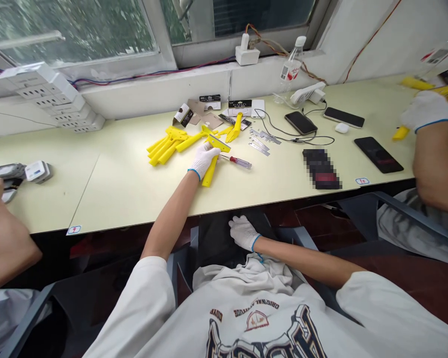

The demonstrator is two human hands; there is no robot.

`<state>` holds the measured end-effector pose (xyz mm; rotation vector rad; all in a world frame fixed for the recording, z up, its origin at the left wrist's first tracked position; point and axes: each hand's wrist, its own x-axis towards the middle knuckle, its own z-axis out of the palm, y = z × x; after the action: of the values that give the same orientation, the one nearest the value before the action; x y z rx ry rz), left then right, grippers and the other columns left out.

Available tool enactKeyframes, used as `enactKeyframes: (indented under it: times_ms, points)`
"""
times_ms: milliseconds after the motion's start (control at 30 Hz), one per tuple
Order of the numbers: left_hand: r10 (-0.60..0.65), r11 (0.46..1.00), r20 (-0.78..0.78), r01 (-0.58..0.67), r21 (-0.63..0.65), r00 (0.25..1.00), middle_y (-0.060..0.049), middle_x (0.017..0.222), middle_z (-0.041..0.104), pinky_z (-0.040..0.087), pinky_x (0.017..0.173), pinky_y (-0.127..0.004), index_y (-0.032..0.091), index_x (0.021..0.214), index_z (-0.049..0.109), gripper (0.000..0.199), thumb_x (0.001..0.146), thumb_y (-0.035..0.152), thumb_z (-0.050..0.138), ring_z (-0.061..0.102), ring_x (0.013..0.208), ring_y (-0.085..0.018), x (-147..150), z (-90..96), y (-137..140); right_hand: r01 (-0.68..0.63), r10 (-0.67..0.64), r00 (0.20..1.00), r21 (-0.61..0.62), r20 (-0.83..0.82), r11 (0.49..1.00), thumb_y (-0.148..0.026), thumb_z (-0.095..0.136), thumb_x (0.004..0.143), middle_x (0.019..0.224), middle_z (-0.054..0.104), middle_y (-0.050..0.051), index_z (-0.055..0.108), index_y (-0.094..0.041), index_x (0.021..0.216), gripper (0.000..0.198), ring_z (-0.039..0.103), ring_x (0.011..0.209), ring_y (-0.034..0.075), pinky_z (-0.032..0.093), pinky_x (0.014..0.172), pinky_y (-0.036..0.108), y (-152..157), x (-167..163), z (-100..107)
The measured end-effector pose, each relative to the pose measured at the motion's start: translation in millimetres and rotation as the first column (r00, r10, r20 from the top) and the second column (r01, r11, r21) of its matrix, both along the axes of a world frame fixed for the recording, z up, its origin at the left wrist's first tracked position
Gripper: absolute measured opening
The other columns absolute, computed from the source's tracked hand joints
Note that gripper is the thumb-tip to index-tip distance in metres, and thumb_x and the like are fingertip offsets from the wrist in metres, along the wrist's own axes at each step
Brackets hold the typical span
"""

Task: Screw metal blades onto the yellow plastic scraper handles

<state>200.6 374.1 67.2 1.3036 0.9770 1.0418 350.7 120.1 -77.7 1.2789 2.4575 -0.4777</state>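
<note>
My left hand, in a white glove with a blue cuff, is closed around a yellow scraper lying on the table. The scraper's wide head, with a metal strip along its edge, shows past my fingers. A screwdriver with a clear and red handle lies just right of that hand, its shaft pointing at it. My right hand, gloved likewise, rests on my lap below the table edge, fingers loosely apart and holding nothing visible. Several yellow scrapers lie left of my left hand; loose metal blades lie to the right.
Opened packaging lies behind the scrapers. Phones, cables and a plastic bottle stand or lie to the right. White boxes are stacked at the back left. A co-worker's gloved hand is at far right, another person's arm at left.
</note>
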Motion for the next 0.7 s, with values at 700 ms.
enactKeyframes:
  times_ms: [700]
  points:
    - [-0.066, 0.997, -0.068, 0.068, 0.028, 0.995, -0.012, 0.14, 0.071, 0.065, 0.099, -0.045, 0.024, 0.14, 0.071, 0.036, 0.107, 0.04, 0.076, 0.072, 0.12, -0.027, 0, 14.3, -3, 0.069, -0.146, 0.798, -0.152, -0.585, 0.986, -0.028, 0.082, 0.096, 0.106, 0.074, 0.002, 0.085, -0.022, 0.098, 0.007, 0.069, 0.096, 0.016, 0.048, 0.088, 0.028, 1, 31, 144]
